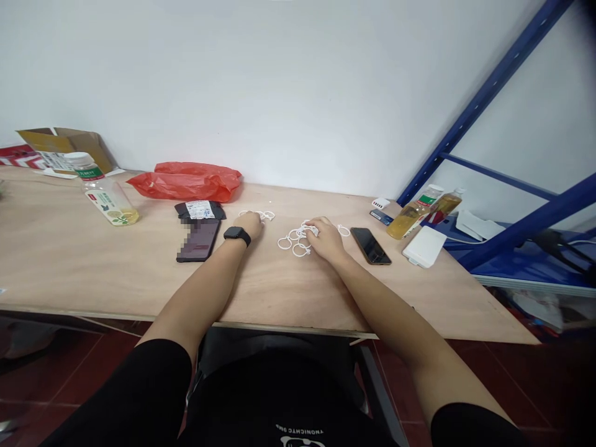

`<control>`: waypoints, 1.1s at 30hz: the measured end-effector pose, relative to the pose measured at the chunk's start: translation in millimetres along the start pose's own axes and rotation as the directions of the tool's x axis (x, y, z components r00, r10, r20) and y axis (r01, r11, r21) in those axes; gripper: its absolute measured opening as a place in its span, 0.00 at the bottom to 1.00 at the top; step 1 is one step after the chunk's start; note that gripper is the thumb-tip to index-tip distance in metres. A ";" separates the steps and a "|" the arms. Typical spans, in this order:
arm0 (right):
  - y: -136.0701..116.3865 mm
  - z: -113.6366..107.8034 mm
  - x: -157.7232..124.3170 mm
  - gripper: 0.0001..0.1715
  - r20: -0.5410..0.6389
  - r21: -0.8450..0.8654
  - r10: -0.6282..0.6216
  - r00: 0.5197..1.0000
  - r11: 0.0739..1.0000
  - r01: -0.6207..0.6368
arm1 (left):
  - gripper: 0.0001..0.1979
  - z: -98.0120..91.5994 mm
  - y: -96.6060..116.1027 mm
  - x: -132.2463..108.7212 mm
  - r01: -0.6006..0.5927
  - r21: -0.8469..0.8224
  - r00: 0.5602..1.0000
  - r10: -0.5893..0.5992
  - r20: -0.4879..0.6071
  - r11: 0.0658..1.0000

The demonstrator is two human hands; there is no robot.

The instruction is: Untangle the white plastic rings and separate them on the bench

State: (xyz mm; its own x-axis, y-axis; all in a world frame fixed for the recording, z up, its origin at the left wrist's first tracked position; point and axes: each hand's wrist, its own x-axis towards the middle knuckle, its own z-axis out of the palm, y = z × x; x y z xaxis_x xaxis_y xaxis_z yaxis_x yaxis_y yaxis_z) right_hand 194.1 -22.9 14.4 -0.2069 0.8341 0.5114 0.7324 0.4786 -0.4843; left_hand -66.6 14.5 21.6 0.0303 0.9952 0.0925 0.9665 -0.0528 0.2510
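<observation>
Several thin white plastic rings (285,243), each with a small tab, lie in a loose pile at the middle of the table. My right hand (326,239) is over the right side of this pile, its fingers bent and closed around white rings. One more white ring (344,230) sits just right of that hand. Farther left, my left hand (251,225), with a black watch on its wrist, rests low on the table with curled fingers. A few white rings (269,215) show beyond and beside it. What its fingertips hold, if anything, is hidden.
Left of my arms lie a dark phone (200,241), a black packet (200,210), a red plastic bag (186,181) and a leaning bottle (107,195). On the right are another phone (370,246), a white box (424,246), a drink bottle (412,214) and a blue shelf frame (484,87).
</observation>
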 end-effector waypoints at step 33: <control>-15.1 -1.9 -1.7 0.05 -0.118 0.242 0.044 0.992 0.970 -0.015 | 0.13 15.5 87.2 -31.7 -0.059 -0.927 0.894 0.433 0.115 0.369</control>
State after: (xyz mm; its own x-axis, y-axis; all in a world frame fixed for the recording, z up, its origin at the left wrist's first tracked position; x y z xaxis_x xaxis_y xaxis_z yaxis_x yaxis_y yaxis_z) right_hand 184.6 -32.1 22.2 -0.0965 0.8164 0.5693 0.5568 0.5184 -0.6490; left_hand 20.7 -20.4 25.7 0.4750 0.8763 0.0802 0.1189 -0.1542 0.9809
